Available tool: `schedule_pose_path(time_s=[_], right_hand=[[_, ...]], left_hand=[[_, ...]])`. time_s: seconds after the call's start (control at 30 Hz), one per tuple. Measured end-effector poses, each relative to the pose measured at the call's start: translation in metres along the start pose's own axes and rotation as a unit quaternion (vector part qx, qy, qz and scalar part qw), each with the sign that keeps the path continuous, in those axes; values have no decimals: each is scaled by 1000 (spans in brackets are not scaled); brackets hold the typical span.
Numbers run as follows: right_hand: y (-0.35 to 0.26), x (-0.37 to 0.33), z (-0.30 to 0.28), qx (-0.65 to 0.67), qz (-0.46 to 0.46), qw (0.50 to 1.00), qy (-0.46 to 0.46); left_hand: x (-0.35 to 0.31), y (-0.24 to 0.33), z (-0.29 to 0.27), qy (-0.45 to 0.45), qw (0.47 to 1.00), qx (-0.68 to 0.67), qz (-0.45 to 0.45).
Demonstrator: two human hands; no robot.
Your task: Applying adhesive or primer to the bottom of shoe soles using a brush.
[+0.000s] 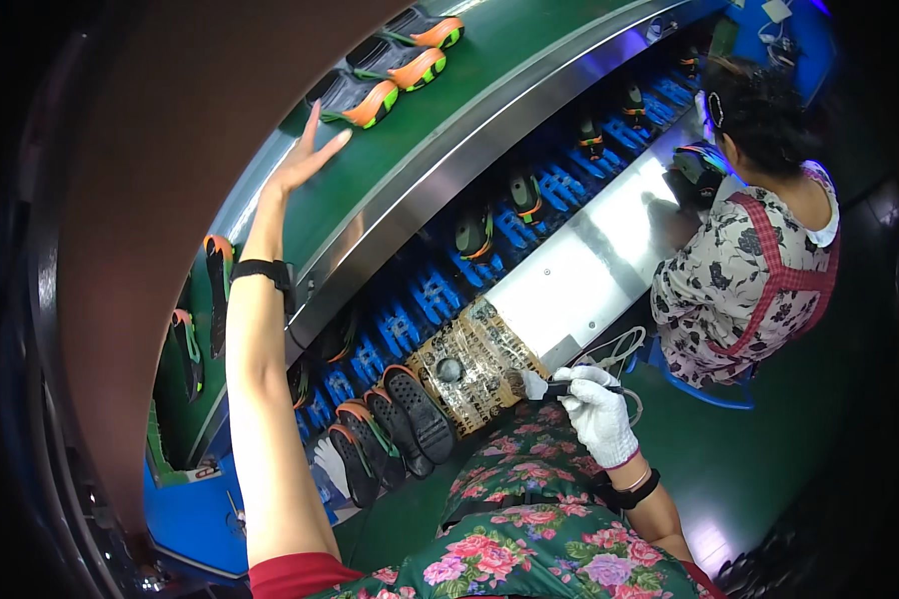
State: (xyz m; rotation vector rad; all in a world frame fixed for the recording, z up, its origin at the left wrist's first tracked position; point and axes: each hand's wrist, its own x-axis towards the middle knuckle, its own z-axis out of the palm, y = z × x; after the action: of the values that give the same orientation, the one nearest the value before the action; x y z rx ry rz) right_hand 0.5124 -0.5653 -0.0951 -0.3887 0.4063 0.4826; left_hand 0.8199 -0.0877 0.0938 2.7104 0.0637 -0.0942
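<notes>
Head view | left hand [305,160] outstretched, open | right hand [597,411] grips brush [541,387]

My right hand [597,414], lower right, wears a white knitted cloth glove; the conveyor belt [370,190], upper centre, looks matt green beside glossy steel trim [440,170].

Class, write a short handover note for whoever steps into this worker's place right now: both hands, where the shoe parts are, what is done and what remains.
Left hand: bare, open, stretched up over the green belt, just short of the nearest shoe; nothing in its grip.
Right hand: white glove, holding a brush above the lap.
Soles: four lined up beside a stained board at the bench edge.
Done: cannot tell.
Left: no shoe picked up yet.
</notes>
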Motion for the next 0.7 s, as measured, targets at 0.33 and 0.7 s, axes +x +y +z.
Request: schedule_pose_path(time_s=[0.33, 0.7], right_hand=[[-15, 4, -6, 21, -22, 998, 47], [-41, -13, 3, 27, -64, 996, 63]], left_hand=[[72, 90, 54, 108, 992, -47, 48], [188, 178, 105, 68, 974, -75, 203]])
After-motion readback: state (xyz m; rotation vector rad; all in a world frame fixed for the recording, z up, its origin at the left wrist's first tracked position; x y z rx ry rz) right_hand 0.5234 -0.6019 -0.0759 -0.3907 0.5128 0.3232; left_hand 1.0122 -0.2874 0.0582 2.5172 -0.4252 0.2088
